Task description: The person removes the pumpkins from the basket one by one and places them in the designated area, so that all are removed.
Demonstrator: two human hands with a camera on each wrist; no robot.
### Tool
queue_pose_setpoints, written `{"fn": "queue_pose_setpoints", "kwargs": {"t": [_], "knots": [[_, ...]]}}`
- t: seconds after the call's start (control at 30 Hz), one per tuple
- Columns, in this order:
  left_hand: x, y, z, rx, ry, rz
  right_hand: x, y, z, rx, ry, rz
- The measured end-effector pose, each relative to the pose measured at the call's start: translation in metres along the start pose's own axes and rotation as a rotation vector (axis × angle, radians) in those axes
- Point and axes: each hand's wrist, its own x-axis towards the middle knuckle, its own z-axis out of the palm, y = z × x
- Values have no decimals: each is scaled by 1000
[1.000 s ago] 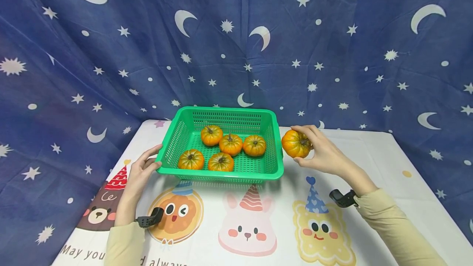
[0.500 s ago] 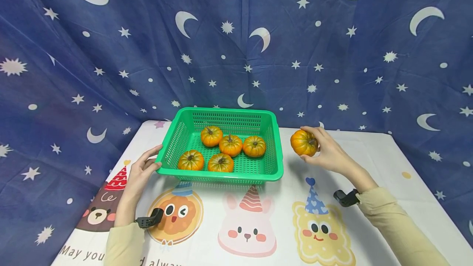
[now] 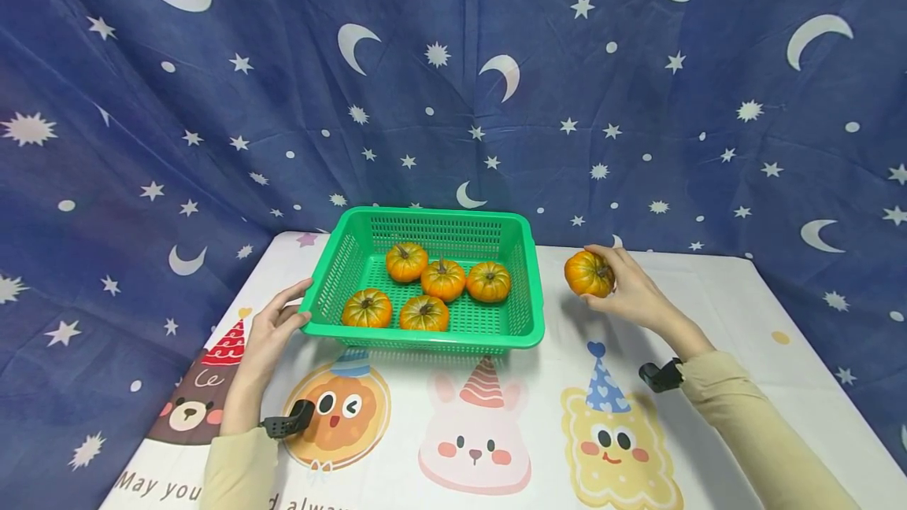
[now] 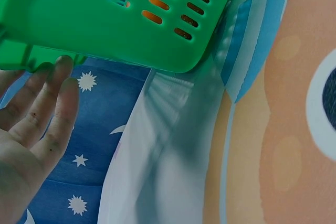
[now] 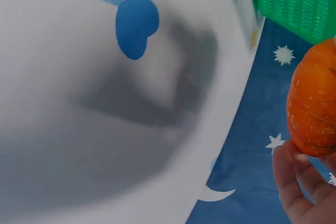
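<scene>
My right hand (image 3: 631,290) holds a small orange pumpkin (image 3: 590,273) above the table, to the right of a green plastic basket (image 3: 527,334). Fingers and thumb grip the pumpkin from its right side, its stem turned toward the palm. In the right wrist view, the fingertips press on the underside of the orange pumpkin (image 5: 315,100). On the other side, my left hand (image 3: 265,333) grips the basket's left rim, with fingertips (image 4: 64,64) under the edge in the left wrist view. Several similar pumpkins (image 3: 443,280) lie inside the basket, stems mostly up.
A white tablecloth (image 3: 553,478) printed with cartoon figures covers the table. Behind it hangs a dark blue curtain (image 3: 453,101) with moons and stars. A black wrist camera (image 3: 660,375) is strapped on each wrist.
My right hand has carried the pumpkin rightward, away from beside the basket's right rim. The left hand, the basket and the pumpkins in it stay in place.
</scene>
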Motion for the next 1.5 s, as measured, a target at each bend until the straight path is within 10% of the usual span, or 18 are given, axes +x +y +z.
{"fn": "queue_pose_setpoints", "kwargs": {"t": [1.5], "knots": [[0, -2, -2, -1, 0, 12, 30, 37, 37, -100, -125, 130]]}}
